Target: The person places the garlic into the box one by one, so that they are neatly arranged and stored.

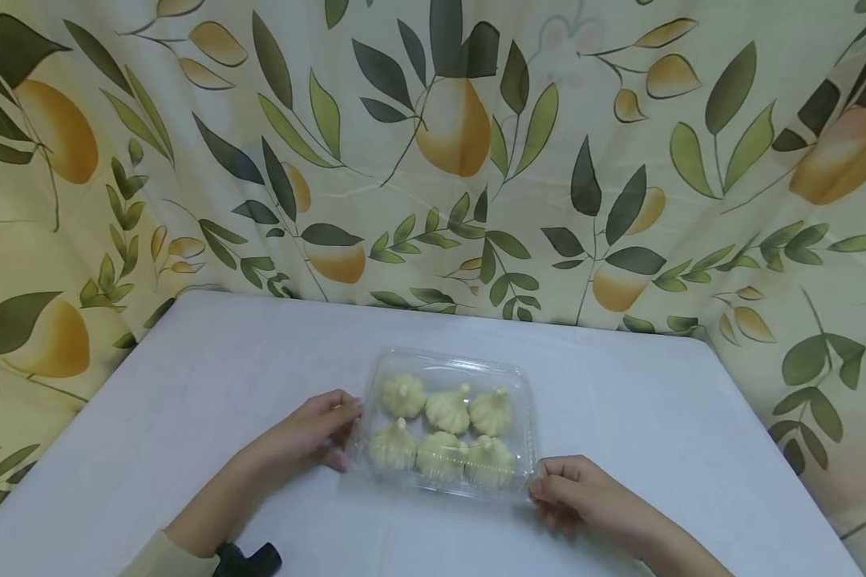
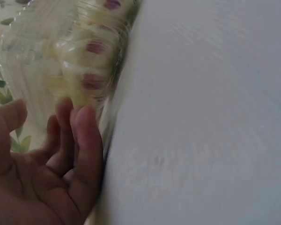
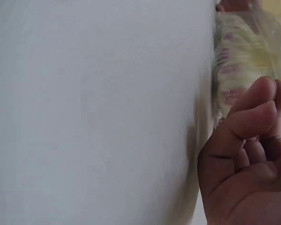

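A clear plastic clamshell box (image 1: 447,357) is at the middle of the white table, its lid down. Inside, in two rows, are several pale yellow garlic bulbs (image 1: 447,411); purple patches show on their sides in both wrist views. My left hand (image 1: 325,429) holds the box's left side, with the clear plastic between thumb and fingers (image 2: 86,131) in the left wrist view. At the front right corner, my right hand (image 1: 573,489) pinches the edge between thumb and index finger. The other fingers (image 3: 255,152) of that hand are curled in the right wrist view.
The white-covered table (image 1: 274,344) reaches back to a curtain (image 1: 404,200) printed with fruit and leaves. A black object (image 1: 248,559) is beside the left sleeve (image 1: 169,558) at the near edge of the view.
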The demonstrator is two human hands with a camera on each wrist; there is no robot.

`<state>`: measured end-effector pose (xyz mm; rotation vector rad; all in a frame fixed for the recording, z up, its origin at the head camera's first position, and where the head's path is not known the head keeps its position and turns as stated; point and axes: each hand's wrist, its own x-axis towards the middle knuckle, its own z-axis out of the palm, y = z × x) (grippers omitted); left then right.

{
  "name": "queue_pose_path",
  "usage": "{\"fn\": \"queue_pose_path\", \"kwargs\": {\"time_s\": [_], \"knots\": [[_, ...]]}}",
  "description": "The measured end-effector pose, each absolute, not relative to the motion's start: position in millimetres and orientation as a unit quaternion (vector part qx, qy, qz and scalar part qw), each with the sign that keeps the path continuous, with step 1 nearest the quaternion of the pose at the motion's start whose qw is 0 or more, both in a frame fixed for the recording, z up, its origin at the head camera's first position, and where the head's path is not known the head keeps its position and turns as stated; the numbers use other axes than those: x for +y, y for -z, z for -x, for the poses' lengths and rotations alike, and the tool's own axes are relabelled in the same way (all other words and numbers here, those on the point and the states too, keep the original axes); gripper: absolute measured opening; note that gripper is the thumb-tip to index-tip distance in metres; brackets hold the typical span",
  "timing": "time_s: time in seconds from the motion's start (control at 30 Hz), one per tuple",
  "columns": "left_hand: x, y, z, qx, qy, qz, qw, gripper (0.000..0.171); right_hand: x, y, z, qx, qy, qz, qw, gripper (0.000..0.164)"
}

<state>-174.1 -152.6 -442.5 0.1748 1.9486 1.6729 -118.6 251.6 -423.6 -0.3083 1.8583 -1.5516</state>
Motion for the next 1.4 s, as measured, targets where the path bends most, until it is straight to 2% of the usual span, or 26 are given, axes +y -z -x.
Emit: {"fn": "queue_pose_path", "kwargs": {"time_s": [0.17, 0.27, 0.37, 0.53, 0.73, 0.87, 1.13, 1.4], "knots": [[-159, 439, 157, 0.745, -0.568, -0.130, 0.324, 0.052, 251, 424, 116, 0.720, 0.597, 0.101, 0.339, 0.023], [-162, 440, 148, 0.703, -0.587, -0.173, 0.363, 0.043, 251, 423, 114, 0.731, 0.594, 0.097, 0.321, 0.019], [-163, 442, 144, 0.670, -0.603, -0.208, 0.381, 0.034, 250, 423, 113, 0.741, 0.595, 0.089, 0.300, 0.020], [-162, 445, 141, 0.641, -0.627, -0.215, 0.385, 0.036, 251, 423, 115, 0.717, 0.608, 0.102, 0.325, 0.015], [-160, 446, 142, 0.631, -0.648, -0.181, 0.386, 0.029, 254, 430, 118, 0.672, 0.619, 0.154, 0.376, 0.029], [-159, 445, 142, 0.642, -0.648, -0.142, 0.384, 0.034, 254, 435, 120, 0.647, 0.629, 0.173, 0.395, 0.025], [-162, 445, 143, 0.633, -0.656, -0.170, 0.373, 0.026, 251, 436, 124, 0.640, 0.640, 0.159, 0.393, 0.021], [-162, 443, 140, 0.622, -0.660, -0.177, 0.382, 0.026, 250, 433, 125, 0.637, 0.640, 0.151, 0.403, 0.021]]}}
